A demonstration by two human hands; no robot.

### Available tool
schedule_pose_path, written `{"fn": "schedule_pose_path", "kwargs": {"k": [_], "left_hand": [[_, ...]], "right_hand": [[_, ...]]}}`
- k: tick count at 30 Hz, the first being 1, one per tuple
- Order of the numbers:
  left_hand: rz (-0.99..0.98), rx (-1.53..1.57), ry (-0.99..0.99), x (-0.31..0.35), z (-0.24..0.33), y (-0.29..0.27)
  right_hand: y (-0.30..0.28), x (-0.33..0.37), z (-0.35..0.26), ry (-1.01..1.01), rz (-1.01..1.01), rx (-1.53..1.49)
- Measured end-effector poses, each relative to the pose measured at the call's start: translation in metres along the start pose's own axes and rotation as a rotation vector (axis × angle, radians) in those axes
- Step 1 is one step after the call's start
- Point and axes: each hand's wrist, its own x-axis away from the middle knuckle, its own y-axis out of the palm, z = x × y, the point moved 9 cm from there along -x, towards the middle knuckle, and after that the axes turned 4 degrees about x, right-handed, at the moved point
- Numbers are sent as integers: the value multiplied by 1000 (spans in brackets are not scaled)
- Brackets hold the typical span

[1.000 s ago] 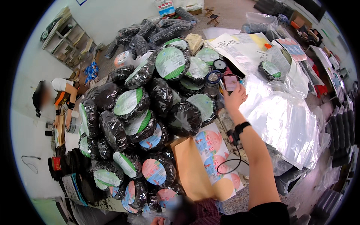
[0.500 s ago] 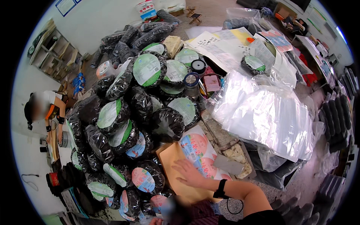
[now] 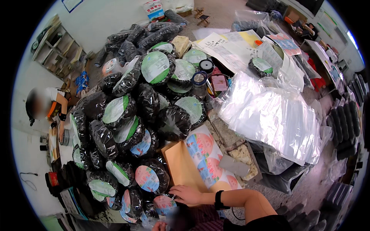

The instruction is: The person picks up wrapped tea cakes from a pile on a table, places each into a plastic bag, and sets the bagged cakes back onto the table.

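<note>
While the right hand [image 3: 187, 193] lies flat and open, fingers spread, near the bottom centre of the frame, its fingertips touch a round black plastic-wrapped packet with a pink and blue label [image 3: 165, 203] at the near edge of the heap; the palm rests partly on a tan sheet of cardboard [image 3: 181, 169] just above it. The left hand [image 3: 159, 226] only peeks in at the very bottom edge, so I cannot tell whether it is open or closed. To do this well, I judge the fingers should curl round the packet's rim rather than press on its slippery film, and lift it clear without dragging its neighbours down. The packet lies just left of the right hand and below a similar packet with a pink label [image 3: 147, 178]. Above them rises the big pile of black wrapped discs with green and white labels [image 3: 154, 67], and at centre right spreads a stack of clear plastic bags [image 3: 277, 119].
</note>
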Motion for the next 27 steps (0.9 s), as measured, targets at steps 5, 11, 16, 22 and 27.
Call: {"fn": "schedule_pose_path", "kwargs": {"k": [5, 11, 16, 22, 27], "left_hand": [[-14, -37, -21, 15, -21, -1], [109, -23, -40, 47, -34, -13], [35, 58, -150, 63, -47, -26], [107, 226, -125, 101, -96, -59], [281, 523, -108, 112, -157, -107]], "right_hand": [[45, 10, 48, 563, 3, -164], [75, 14, 58, 739, 129, -15], [84, 4, 62, 629, 226, -94], [100, 26, 37, 734, 130, -280], [97, 83, 46, 858, 406, -455]]}}
